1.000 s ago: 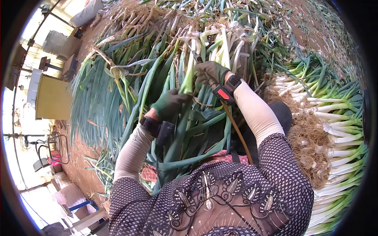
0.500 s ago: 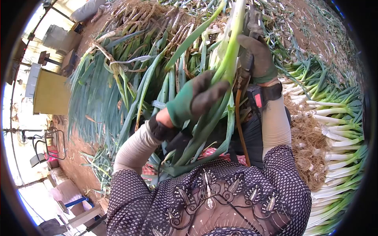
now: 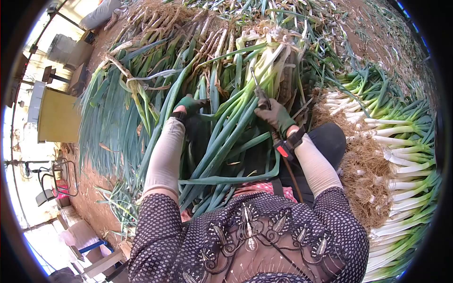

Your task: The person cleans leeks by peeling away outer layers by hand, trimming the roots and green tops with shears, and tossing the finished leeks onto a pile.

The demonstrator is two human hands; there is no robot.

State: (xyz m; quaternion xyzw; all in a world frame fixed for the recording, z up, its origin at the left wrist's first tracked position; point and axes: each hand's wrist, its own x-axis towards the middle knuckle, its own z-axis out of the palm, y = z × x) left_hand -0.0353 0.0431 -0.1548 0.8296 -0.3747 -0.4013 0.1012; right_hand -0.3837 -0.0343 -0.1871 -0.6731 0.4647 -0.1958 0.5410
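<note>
Green-gloved left hand (image 3: 190, 104): near leek leaves (image 3: 234, 132), cannot tell whether gripping.
Right hand (image 3: 276, 117): clamped round the hose-fed nozzle (image 3: 261, 94).
Leek stalks (image 3: 246, 93): at frame centre, right by the nozzle tip.
Leaf-stripping: apparently mid-step, calls for steadying a stalk.
Both hands: swung leftward since the earlier frame, lower too for the right one.

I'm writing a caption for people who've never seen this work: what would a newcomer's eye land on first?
Probably the long row of leeks at the right, its white stalks bright beside a tangle of brown roots. Next, the big, untidy heap of leeks ahead and to the left. In the middle, the gloved right hand holds a slim tool, with a brown hose running down below it.
</note>
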